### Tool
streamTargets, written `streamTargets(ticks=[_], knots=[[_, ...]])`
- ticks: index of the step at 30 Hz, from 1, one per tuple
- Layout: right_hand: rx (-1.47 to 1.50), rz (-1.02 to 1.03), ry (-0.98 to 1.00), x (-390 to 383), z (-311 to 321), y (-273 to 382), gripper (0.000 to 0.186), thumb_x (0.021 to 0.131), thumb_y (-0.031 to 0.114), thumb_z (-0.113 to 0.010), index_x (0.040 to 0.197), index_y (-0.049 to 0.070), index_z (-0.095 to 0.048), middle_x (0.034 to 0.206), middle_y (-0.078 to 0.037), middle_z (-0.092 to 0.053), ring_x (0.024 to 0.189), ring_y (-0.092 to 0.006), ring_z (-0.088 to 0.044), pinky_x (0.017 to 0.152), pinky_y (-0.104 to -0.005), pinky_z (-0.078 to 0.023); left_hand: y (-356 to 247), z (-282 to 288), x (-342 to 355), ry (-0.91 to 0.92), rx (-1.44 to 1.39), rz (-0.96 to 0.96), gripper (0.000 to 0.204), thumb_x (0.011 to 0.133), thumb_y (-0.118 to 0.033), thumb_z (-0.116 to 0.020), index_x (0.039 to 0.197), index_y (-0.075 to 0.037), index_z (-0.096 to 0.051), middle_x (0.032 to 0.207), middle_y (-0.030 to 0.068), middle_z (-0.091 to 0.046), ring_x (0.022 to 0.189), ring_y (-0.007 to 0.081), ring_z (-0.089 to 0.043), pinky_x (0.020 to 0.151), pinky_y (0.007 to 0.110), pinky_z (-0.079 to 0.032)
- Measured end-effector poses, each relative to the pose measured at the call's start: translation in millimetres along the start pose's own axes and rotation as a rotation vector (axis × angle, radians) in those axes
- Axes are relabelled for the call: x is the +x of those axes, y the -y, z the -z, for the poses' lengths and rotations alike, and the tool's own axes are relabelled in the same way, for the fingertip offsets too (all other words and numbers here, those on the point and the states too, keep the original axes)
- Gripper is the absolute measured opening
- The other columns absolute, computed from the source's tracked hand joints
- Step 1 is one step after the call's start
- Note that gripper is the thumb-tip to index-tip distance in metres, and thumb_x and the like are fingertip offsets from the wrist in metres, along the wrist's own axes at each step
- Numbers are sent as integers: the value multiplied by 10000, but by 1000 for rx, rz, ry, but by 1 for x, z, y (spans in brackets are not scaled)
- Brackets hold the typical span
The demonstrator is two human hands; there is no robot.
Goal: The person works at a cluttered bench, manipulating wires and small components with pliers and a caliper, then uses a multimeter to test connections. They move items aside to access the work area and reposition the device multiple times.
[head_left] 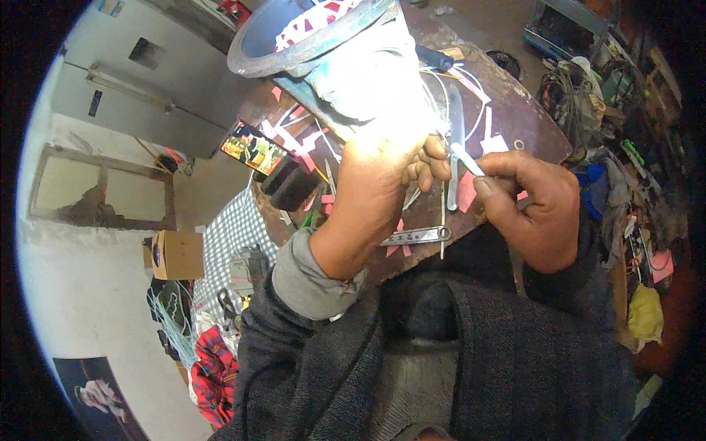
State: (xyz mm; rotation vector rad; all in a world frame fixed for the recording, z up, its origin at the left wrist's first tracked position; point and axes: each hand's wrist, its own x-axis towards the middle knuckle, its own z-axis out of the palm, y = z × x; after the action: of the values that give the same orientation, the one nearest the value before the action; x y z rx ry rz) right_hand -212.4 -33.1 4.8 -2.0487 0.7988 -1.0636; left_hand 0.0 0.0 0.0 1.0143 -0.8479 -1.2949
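My left hand (401, 151) reaches up beside a large bell-shaped metal housing (254, 65). Red-and-white wrapped material (316, 23) lies inside the housing's rim. Glare washes out the back of this hand and the housing's near side. Its fingers curl closed near thin white leads, and what they grip is hidden. Between thumb and forefinger, my right hand (533, 209) pinches a short white tube-like piece (466, 159), whose far end points at the left fingertips. A long flat metal strip (455, 121) lies behind it on the brown table (526, 110).
Below my left wrist lies a ring-ended spanner (415, 236). Pink paper scraps (496, 144) and white leads are scattered about. A black case (290, 184) and a colourful box (254, 147) stand left. Cable coils (570, 92) crowd the right, a cardboard box (178, 255) the left.
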Motion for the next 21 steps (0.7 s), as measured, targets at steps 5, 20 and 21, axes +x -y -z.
streamTargets(ticks=[5,20,21], knots=[[-58,55,-25,7,-1,6,126,881,-12,-681,995,-17,-734,740,-79,-711,634,-108,-683,585,-266,-503,-6,-5,0,-26,17,3,227,1018,-205,-622,938,5,-656,812,106,-686,684,158,-651,594,260,-484],[-15,54,-16,2,-10,-1,125,870,30,-720,987,-13,-727,725,-127,-680,610,-164,-664,585,-297,-501,1,0,3,-23,-49,-16,165,997,-77,-577,924,56,-641,780,151,-694,623,173,-652,570,258,-496],[-21,67,-33,1,-11,-2,122,869,34,-724,979,-16,-728,718,-128,-676,605,-164,-661,581,-298,-498,4,0,3,-32,-64,-31,166,1001,-63,-556,923,58,-640,780,151,-695,626,171,-652,571,259,-495]])
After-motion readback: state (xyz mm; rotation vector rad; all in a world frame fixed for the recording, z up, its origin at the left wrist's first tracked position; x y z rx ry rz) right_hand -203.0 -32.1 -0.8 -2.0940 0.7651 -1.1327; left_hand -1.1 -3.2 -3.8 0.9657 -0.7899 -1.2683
